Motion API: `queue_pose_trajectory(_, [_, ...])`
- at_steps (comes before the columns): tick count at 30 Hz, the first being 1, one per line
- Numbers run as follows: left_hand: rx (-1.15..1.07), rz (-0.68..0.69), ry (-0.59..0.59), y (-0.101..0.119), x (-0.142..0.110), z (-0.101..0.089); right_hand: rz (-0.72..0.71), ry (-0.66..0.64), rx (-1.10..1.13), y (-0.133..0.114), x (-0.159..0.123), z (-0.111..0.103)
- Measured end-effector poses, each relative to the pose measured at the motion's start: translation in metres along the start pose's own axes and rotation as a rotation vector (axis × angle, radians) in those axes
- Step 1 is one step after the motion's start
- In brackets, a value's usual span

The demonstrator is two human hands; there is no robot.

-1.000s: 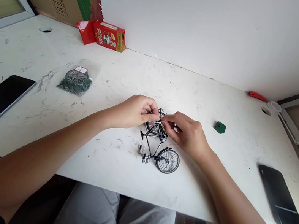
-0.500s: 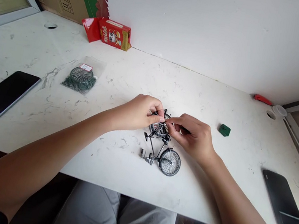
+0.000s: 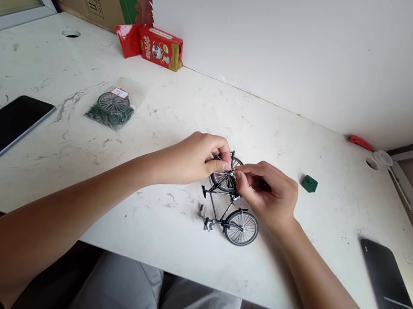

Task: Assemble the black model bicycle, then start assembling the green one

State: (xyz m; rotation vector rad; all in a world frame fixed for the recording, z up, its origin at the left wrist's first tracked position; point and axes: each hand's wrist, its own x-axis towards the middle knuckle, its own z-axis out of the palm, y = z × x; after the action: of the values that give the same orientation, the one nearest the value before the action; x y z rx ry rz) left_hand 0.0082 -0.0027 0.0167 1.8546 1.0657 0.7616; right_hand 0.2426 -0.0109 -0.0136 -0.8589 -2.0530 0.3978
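Note:
A small black model bicycle (image 3: 217, 204) lies on the white table, its handlebar end toward me and one wheel farther off between my hands. My left hand (image 3: 199, 161) pinches the bicycle near the hub of the far wheel (image 3: 225, 180), thumb and forefinger together. From the other side my right hand (image 3: 270, 189) is closed, its thumb and forefinger tips meeting at the same hub; whatever they pinch is too small to make out. The near wheel (image 3: 242, 228) rests to the right of the handlebar (image 3: 207, 221).
On the left are a phone (image 3: 0, 131) and a clear bag (image 3: 113, 103) of spoked wheels and small parts. A red box (image 3: 161, 49) stands at the back. To the right lie a green block (image 3: 309, 183), a black phone-like object (image 3: 390, 288) and a red item (image 3: 360, 142).
The bicycle has shifted slightly right, its near wheel swinging a little further right. Both hands have moved slightly right with it, still gripping at the far wheel's hub.

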Motion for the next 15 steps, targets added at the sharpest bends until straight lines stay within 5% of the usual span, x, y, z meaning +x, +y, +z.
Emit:
queue_pose_trajectory(6, [-0.094,0.002,-0.011,-0.015,0.006,0.003,0.16,0.072,0.055,0.0,0.002,0.005])
queue_pose_trajectory(12, [-0.137,-0.001,-0.037,-0.021,0.008,0.004,0.395,-0.121,0.264,-0.002,0.003,0.006])
queue_pose_trajectory(15, [-0.147,-0.035,-0.058,-0.021,0.008,0.005,0.427,-0.107,0.262,-0.004,0.001,0.007])
